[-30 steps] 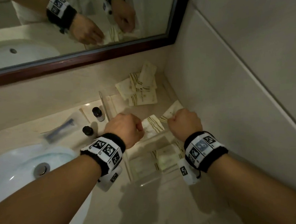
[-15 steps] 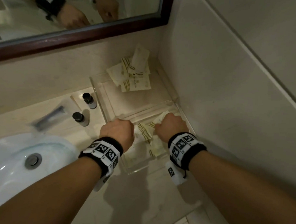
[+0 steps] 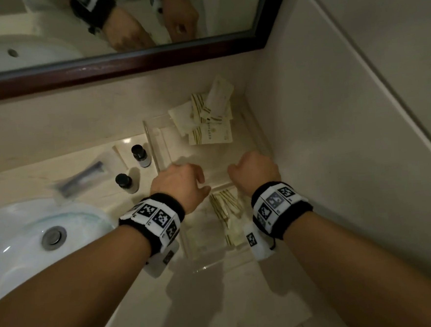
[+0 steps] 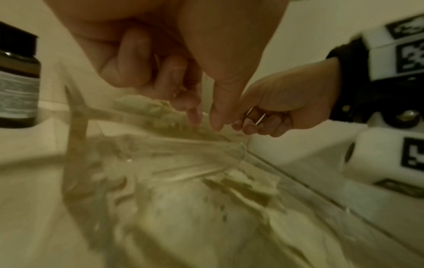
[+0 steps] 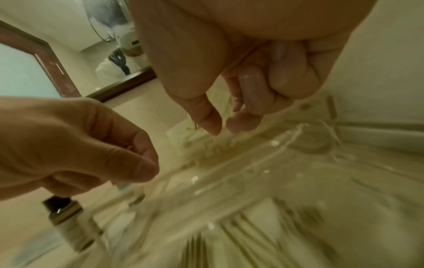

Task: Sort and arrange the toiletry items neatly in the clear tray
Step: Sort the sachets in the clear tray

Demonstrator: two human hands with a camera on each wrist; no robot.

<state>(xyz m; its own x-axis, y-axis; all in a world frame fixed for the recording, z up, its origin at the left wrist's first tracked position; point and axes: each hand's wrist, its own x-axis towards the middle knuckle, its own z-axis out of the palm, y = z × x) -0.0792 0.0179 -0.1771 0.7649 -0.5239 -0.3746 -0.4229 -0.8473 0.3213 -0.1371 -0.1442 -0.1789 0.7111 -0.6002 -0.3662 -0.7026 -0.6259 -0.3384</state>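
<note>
two bottles (image 3: 133, 169), one tray (image 3: 162, 151), one razor (image 3: 82, 176)

Both forearms are bare. Each wrist carries a black fabric wristband (image 3: 281, 209) faced with white rectangular tiles printed with black square fiducial markers (image 3: 159, 217). A white camera housing (image 3: 257, 242), also bearing a marker, hangs beneath each band.

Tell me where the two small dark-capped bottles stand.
Head view: the two small dark-capped bottles stand on the counter, just left of the clear tray, beyond the white sink.
</note>
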